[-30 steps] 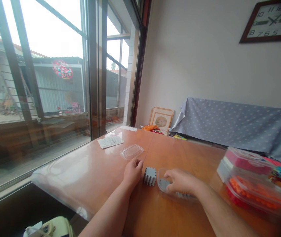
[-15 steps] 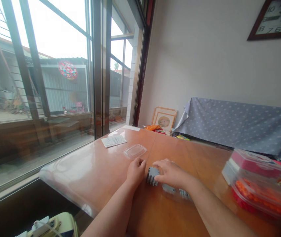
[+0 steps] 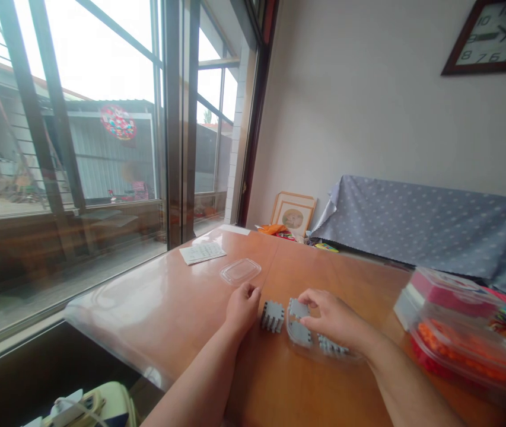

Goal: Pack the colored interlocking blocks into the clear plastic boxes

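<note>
My right hand (image 3: 335, 317) is over a clear plastic container (image 3: 299, 339), its thumb and index finger bent around a grey notched tile (image 3: 298, 307) at the container's left end. More grey notched tiles (image 3: 333, 345) lie at the right end, partly covered by the hand. Just left of the container, a stack of grey notched tiles (image 3: 273, 316) stands on the table. My left hand (image 3: 242, 307) rests beside that stack, fingers curled and closed; anything inside them is hidden.
A clear lid (image 3: 241, 271) and a printed paper sheet (image 3: 202, 253) lie farther back on the wooden table (image 3: 346, 279). Boxes with pink contents (image 3: 451, 290) and orange pieces (image 3: 466, 347) stand at right. A window borders the left side.
My right hand has moved right, from the stack of grey tiles to the tiles in the container. The stack now stands free of it. My left hand stays almost in place.
</note>
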`<state>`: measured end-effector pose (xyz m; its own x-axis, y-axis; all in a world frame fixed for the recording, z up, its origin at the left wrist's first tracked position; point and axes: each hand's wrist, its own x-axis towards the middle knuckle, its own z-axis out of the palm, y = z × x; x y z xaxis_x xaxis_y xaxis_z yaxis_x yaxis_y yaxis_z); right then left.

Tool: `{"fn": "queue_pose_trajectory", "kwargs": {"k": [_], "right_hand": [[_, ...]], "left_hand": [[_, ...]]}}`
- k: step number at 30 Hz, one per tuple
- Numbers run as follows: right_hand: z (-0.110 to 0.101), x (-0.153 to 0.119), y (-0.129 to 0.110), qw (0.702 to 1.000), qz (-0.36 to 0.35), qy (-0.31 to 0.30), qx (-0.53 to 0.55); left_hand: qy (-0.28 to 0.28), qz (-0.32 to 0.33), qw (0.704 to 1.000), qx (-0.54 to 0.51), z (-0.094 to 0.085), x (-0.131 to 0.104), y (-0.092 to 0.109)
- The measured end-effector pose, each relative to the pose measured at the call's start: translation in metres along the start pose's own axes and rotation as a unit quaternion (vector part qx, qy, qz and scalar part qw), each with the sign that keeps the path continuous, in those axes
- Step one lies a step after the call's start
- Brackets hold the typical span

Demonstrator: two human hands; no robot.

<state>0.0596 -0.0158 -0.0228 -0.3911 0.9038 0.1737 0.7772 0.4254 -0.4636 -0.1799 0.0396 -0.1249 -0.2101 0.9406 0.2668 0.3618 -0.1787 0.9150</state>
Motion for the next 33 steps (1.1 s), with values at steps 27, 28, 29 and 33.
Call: {"fn": "queue_pose_trajectory", "kwargs": {"k": [27,28,29,33], "right_hand": [[0.015,0.004,-0.01,0.998,0.028,0.011,-0.051],[0.015,0.008,-0.016,0.999,0.013,0.013,-0.047],[0.016,0.011,-0.021,0.999,0.001,0.011,-0.045],[0.022,0.025,-0.038,0.998,-0.011,-0.02,-0.066]], "left_hand": [[0.0,0.023,1.0,0.007,0.002,0.003,-0.009],[0.0,0.026,1.0,0.008,0.003,0.003,-0.01],[-0.001,0.029,1.0,0.009,0.003,0.004,-0.011],[0.002,0.034,0.999,0.012,0.005,0.005,-0.014]]}}
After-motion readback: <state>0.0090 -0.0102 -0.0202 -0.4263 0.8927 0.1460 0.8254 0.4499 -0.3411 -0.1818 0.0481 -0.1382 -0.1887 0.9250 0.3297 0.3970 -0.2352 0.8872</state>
